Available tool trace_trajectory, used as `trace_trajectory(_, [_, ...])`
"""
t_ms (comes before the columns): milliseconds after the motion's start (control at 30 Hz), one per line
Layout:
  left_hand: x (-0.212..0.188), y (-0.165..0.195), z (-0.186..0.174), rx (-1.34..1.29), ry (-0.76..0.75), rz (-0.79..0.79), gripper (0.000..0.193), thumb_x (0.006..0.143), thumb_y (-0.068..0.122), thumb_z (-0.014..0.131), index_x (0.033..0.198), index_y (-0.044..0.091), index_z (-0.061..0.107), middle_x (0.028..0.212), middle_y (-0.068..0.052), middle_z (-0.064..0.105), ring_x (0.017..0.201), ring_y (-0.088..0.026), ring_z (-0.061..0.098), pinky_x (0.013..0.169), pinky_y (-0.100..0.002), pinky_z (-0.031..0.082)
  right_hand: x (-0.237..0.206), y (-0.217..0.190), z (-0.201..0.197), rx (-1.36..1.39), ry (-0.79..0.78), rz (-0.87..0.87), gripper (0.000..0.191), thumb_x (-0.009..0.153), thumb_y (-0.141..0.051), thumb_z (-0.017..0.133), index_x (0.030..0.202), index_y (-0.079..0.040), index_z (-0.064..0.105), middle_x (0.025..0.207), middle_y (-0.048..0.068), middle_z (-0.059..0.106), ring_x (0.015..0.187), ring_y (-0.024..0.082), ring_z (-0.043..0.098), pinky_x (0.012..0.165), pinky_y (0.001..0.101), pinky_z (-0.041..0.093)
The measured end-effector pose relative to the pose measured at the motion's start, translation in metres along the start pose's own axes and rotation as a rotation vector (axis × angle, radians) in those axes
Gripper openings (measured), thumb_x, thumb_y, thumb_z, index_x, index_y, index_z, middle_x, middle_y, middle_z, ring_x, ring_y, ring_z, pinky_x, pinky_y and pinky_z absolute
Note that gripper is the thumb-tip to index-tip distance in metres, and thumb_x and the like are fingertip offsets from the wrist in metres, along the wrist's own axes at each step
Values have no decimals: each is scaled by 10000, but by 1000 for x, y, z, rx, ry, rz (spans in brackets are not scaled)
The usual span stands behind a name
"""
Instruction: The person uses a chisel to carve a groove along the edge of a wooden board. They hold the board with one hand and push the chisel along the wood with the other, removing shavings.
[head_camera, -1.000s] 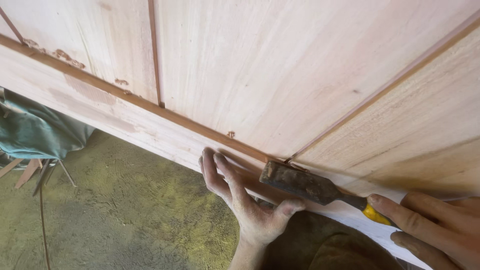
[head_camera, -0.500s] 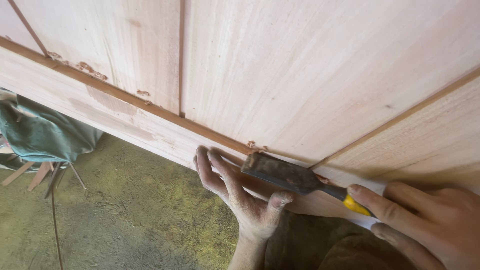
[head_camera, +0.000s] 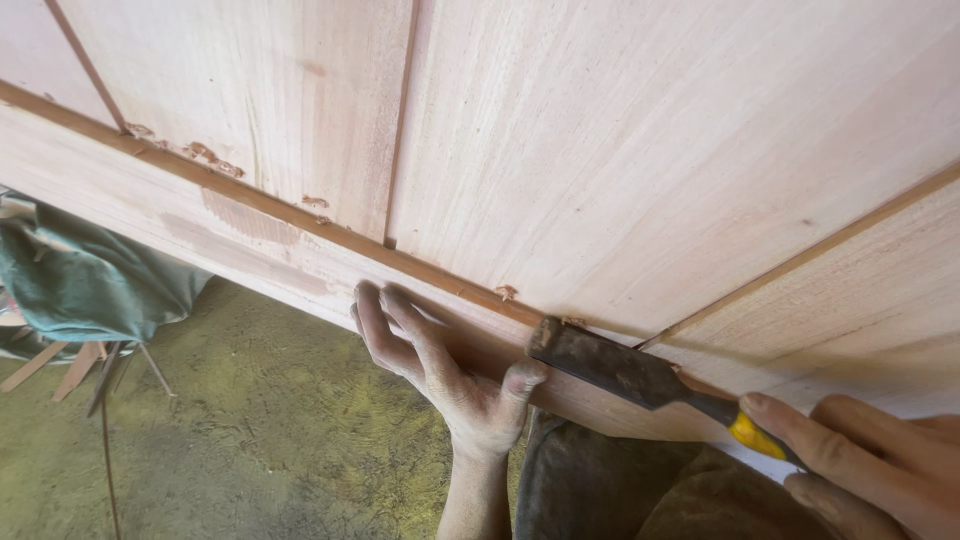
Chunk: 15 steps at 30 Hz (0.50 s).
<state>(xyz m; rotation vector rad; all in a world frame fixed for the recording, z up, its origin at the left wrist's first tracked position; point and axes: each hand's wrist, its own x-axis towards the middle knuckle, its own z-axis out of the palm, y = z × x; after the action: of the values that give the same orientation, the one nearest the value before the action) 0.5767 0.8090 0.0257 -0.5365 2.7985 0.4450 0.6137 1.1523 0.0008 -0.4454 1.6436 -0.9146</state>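
Dark-bladed, yellow-handled chisel (head_camera: 640, 378) flat against wooden panel (head_camera: 650, 160)

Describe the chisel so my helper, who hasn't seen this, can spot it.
Find the pale wooden panel and follow its brown groove down to the right. The chisel lies there, held by the right hand: a dark flat blade with a yellow handle, the only metal tool around.

Left hand (head_camera: 440, 365): palm turned away from the camera, fingers (head_camera: 375, 325) extended and pressed together, pointing up and left, thumb (head_camera: 520, 385) spread out to the right. Forearm rises from the lower edge, wrist straight. Right hand (head_camera: 880, 460): enters from the lower right corner, fingers curled in a closed grip, index finger extended forward.
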Motion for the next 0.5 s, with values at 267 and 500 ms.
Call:
trace_trajectory(267, [-4,-3,9,-63,31,36,1154,893,912,363,1725,160,94,1711,-195,7,1630,-380,-8,1312,-660,130,18,-19,-13,4,-130,71,794,812,-445,696,1538,-247,444,906,-40,762,666,49,708,575,275,577])
trace_trajectory(500, [-1,-6,17,-65,99,56,1110,883,907,337,1720,215,108,1716,-179,33,1629,-359,15,1314,-665,136,64,-62,-52,8,-177,-69,750,928,-393,619,1583,-141,353,908,-2,684,541,123,648,493,320,540])
